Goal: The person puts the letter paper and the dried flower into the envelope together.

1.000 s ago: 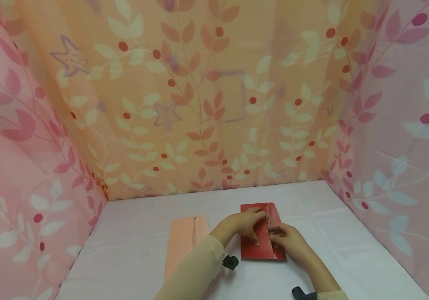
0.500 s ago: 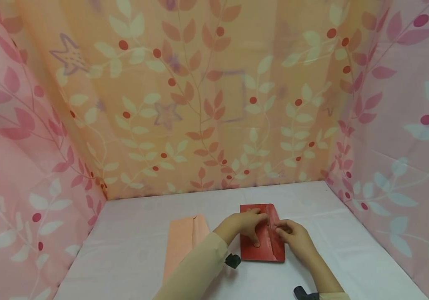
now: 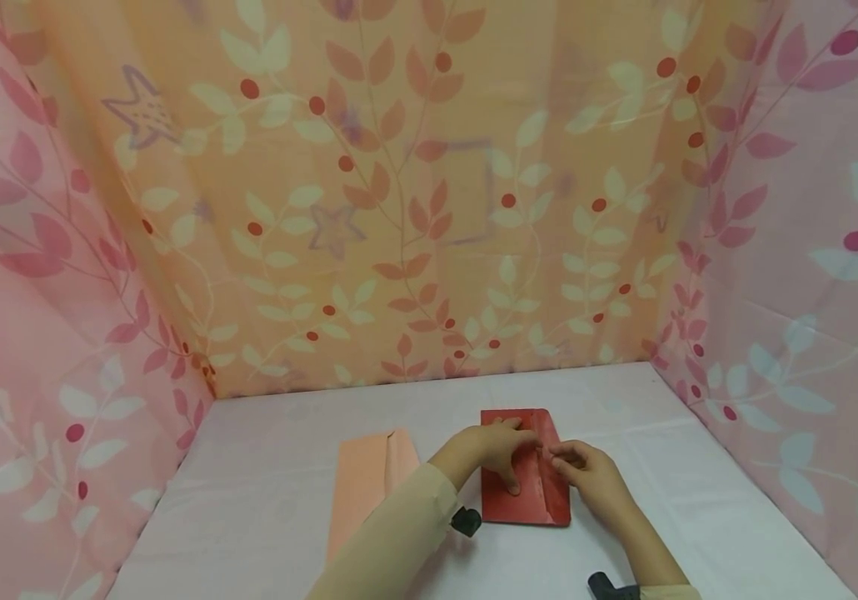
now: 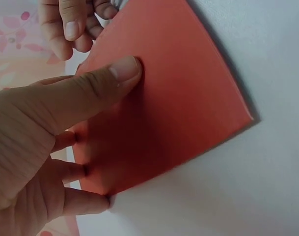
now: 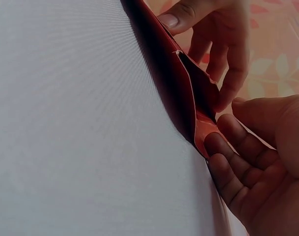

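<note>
A red envelope (image 3: pixel 504 500) lies on the white table with its flap (image 3: pixel 562 492) folded out to the right. My left hand (image 3: pixel 495 454) rests on its front, thumb and fingers spread; the left wrist view shows the thumb (image 4: pixel 127 71) across the paper. In the right wrist view the envelope's mouth (image 5: pixel 201 88) gapes, with left fingers at its upper edge. My right hand (image 3: pixel 590 473) is at the flap, its fingertips (image 5: pixel 218 164) against the paper there and its thumb (image 5: pixel 247 105) apart from them.
A peach envelope (image 3: pixel 357 475) lies to the left, partly behind my left sleeve (image 3: pixel 399 533). Black camera mounts (image 3: pixel 466 522) are on both wrists. Leaf-patterned curtains (image 3: pixel 399 208) enclose the white table (image 3: pixel 264 483) at the back and sides.
My right fingers have moved from inside the envelope's mouth onto the flap, slightly right. My left hand stays on the envelope, its index finger shifting a little right toward the opening.
</note>
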Demonstrator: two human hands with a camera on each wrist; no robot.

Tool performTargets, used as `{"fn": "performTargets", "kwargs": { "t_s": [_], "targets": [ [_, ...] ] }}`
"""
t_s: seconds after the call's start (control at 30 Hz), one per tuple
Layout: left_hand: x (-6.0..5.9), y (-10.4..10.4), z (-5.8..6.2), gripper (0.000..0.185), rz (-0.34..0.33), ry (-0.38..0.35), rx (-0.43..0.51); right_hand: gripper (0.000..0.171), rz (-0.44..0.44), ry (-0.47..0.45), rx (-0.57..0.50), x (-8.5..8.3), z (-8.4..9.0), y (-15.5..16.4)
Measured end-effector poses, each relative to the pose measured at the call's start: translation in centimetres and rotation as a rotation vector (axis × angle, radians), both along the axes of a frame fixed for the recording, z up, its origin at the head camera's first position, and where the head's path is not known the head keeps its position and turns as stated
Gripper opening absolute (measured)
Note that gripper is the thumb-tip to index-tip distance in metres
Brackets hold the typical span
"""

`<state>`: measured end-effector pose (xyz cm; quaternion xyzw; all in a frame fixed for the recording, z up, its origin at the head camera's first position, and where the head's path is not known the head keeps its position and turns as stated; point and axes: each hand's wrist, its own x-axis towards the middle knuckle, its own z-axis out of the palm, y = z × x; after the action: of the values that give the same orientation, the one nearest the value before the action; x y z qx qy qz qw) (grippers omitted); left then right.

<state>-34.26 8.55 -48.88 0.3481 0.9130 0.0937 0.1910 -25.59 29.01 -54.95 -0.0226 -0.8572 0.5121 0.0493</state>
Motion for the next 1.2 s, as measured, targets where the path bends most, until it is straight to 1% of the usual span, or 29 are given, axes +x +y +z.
{"fn": "performTargets", "kwargs": {
  "t_s": [0.17, 0.37, 0.43, 0.57, 0.63, 0.87, 1.0, 1.07, 1.2],
  "targets": [
    [-0.1, -0.4, -0.2, 0.092, -0.002, -0.004, 0.012, 0.026, -0.007, -0.002, 0.02, -0.1, -0.2, 0.0],
    [-0.1, -0.9, -0.4, 0.09, -0.031, 0.002, 0.033, 0.026, -0.013, 0.002, 0.043, 0.0, -0.1, 0.0],
    [-0.1, -1.1, -0.4, 0.086, -0.05, 0.02, 0.043, 0.026, -0.016, 0.008, 0.056, 0.0, 0.1, 0.0],
    [-0.1, -1.6, -0.6, 0.074, -0.097, 0.087, 0.051, 0.026, -0.014, 0.003, 0.07, 0.1, 0.2, 0.0],
    [-0.1, -2.0, -0.6, 0.068, -0.099, 0.121, 0.061, 0.027, -0.007, -0.001, 0.061, 0.1, 0.2, 0.0],
    [-0.6, -3.4, -1.0, 0.048, -0.054, 0.247, 0.13, 0.029, -0.002, -0.01, 0.05, 0.0, 0.3, -0.3],
    [-0.5, -4.1, -1.0, 0.042, -0.021, 0.294, 0.14, 0.029, 0.0, -0.007, 0.057, 0.0, 0.3, -0.4],
    [-0.2, -4.5, -1.0, 0.04, 0.008, 0.307, 0.149, 0.029, 0.001, -0.001, 0.071, 0.0, 0.3, -0.4],
    [0.6, -5.7, -0.9, 0.037, 0.084, 0.296, 0.185, 0.029, -0.001, -0.006, 0.107, 0.1, 0.3, -0.6]
  ]
}}
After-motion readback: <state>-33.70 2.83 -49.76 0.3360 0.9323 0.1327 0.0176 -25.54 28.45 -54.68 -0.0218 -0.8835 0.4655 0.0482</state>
